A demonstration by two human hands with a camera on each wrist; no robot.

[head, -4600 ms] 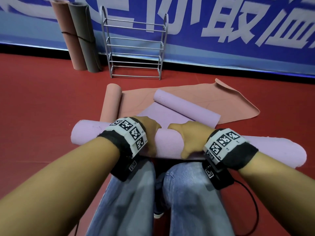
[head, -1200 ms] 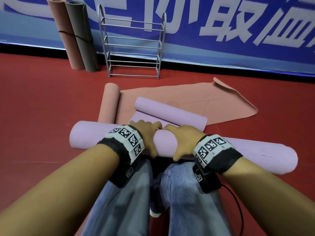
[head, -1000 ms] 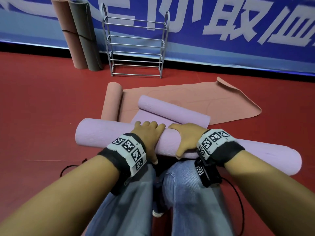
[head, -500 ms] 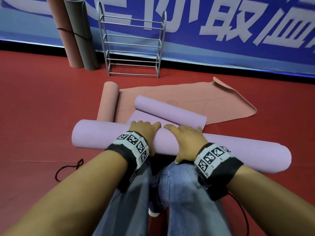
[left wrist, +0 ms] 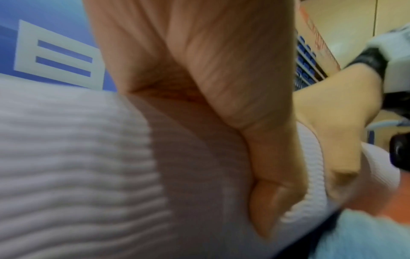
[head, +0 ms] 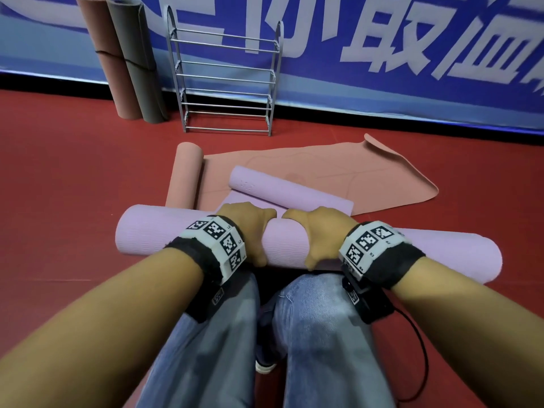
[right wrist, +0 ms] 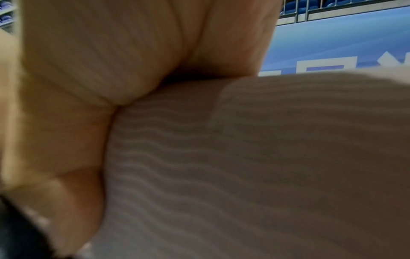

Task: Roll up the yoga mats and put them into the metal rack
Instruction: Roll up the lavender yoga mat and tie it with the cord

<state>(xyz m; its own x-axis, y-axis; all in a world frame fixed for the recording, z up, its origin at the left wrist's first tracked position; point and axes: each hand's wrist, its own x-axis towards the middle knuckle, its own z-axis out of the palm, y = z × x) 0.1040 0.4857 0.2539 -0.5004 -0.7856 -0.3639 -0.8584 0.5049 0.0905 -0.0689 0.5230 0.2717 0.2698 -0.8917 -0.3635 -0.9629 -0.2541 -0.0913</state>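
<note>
Both hands sit side by side on the middle of the purple roll (head: 147, 228), the left hand (head: 250, 228) and the right hand (head: 321, 234) each curled over its top with the thumb hooked down the near side, so the roll is gripped rather than patted flat; the wrist views show the ribbed mat surface pressed up against both palms. Compared with half a second ago the fingers have gone from lying flatter on the roll to wrapping over it, and the flat purple strip just beyond the hands has shrunk across the last few seconds to a short tongue. That suggests the rolling of this mat is close to done, with only the strip up to the far purple coil (head: 288, 192) left to take in. Beyond that coil lies a pink mat (head: 338, 169), spread flat with one rolled end (head: 184, 178) off to the left of the hands, not yet rolled. Further out the metal rack (head: 225, 78) stands empty against the wall, with two rolled mats (head: 123, 54) leaning upright just left of it. Everything rests on a red floor (head: 59, 187), and a blue banner (head: 412, 39) with large pale characters runs along the back wall.
</note>
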